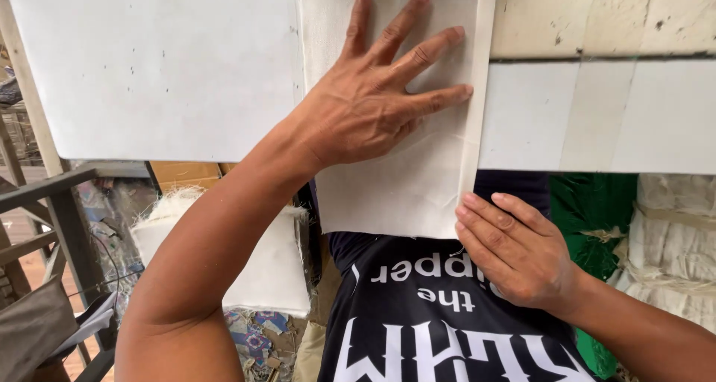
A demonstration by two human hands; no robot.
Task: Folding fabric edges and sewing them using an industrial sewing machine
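Cream cloth (403, 196), a folded piece of plain woven fabric, lies across a white work surface (149, 69) and hangs over its near edge toward the person's dark printed shirt (418, 315). Seen from the head camera, the left hand (373, 99) presses flat on the upper part of the cloth, fingers spread wide and palm down, pinning it rather than gripping it. The right hand (514, 251) is at the lower right corner, its fingers curled against the folded edge; whether they pinch the edge or only touch it I cannot tell. The two hands are apart, one above the other.

By the look of it the cloth is already folded and squared, its right edge a straight, thick fold, and what remains seems to be the smoothing and aligning of that lower corner. The weave is fine and matte, slightly creased under the palm. Below the table to the left sits a stack of white cloth (261, 263) with frayed, fuzzy edges. To the right are a green sack (589, 218) and pale bundles tied with strips (671, 240). A dark metal railing (60, 203) stands at far left.
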